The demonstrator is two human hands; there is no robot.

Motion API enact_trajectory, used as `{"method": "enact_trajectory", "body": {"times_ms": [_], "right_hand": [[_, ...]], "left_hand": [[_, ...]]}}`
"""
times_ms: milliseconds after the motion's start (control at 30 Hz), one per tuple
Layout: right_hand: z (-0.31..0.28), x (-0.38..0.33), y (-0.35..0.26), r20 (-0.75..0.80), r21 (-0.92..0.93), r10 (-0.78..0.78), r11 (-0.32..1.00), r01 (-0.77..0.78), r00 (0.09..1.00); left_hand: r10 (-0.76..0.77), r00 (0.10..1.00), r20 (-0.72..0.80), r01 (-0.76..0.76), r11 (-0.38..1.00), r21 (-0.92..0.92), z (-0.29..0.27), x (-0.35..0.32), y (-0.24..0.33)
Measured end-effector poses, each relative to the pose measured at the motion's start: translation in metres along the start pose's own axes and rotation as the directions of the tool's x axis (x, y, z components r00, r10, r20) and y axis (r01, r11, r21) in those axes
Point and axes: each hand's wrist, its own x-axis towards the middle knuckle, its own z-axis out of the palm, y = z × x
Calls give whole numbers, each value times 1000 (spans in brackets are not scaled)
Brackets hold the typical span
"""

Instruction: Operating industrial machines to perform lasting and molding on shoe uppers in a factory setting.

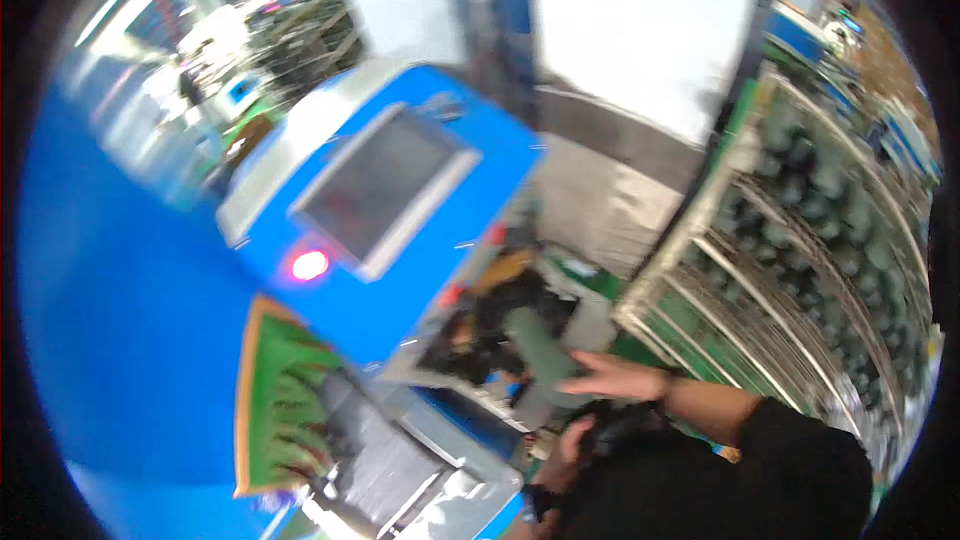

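Note:
A grey-green, elongated piece with a rounded end (537,345) stands out in front of the dark working area of a blue machine; blur hides its exact kind. My right hand (612,377) reaches in from the right and has its fingers over the lower end of that piece, seemingly gripping it. Lower down and nearer to me is my left hand (568,448), partly covered by a black sleeve. Its fingers are smeared, and I cannot make out anything in them.
The blue machine housing (430,240) carries a dark screen (383,185) and a lit red lamp (310,265). At right, a tiered rack (770,315) is filled with several dark rounded pieces. A green board with an orange edge (280,400) and a grey panel (385,450) sit at lower left.

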Motion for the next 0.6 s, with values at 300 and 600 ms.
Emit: {"method": "enact_trajectory", "body": {"times_ms": [300, 600], "right_hand": [[-50, -96, 97, -342, -82, -69, 996, 43, 937], [-217, -223, 316, -854, 52, 490, 417, -908, 176]], "left_hand": [[-116, 886, -449, 133, 991, 7, 7, -30, 24], [-111, 833, -542, 302, 912, 277, 77, 23, 6]]}}
